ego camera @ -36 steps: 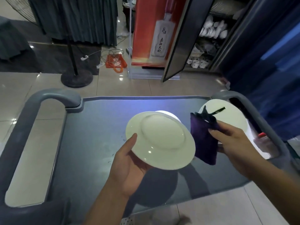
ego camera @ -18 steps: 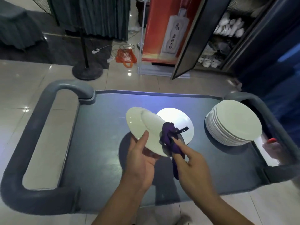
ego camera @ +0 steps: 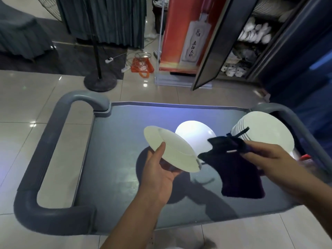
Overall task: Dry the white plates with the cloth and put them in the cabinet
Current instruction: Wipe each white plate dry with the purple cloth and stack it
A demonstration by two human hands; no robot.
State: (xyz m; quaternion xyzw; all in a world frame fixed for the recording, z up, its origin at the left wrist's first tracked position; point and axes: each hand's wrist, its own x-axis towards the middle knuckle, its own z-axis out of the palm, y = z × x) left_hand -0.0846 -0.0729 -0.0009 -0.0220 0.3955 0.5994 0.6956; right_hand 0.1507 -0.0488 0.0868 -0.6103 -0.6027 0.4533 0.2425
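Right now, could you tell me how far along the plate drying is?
Early, it seems. Done: the cabinet already stands open with white crockery inside, though whether any came from this job cannot be told. In hand: the left hand holds one tilted plate; the right hand grips the dark cloth just beside it. Left: a stack of plates and a single plate wait on the cart.

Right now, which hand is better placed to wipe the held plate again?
The right hand: it already holds the purple cloth, just beside the tilted plate. The left hand is busy gripping that plate.
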